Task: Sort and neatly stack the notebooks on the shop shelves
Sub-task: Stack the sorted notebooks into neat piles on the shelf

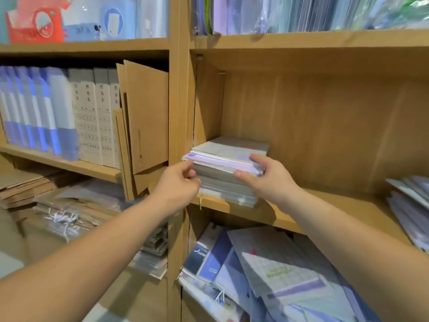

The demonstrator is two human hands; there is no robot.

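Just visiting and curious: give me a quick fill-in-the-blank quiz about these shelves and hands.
The left hand and right hand grip the stack of notebooks from opposite ____.
The stack sits at the compartment's ____ end.
The loose notebooks lie on the shelf ____ the stack.
Missing words: sides; left; below.

Your stack of notebooks (222, 175) lies flat at the left end of the middle shelf (329, 205), close to its side wall. The covers are pale grey and lilac in clear wrap, the top few skewed over the rest. Your left hand (178, 184) and right hand (264, 180) hold its front corners. On the shelf below, loose notebooks (274, 270) sprawl overlapping, and another pile (408, 201) fans out at the middle shelf's right end
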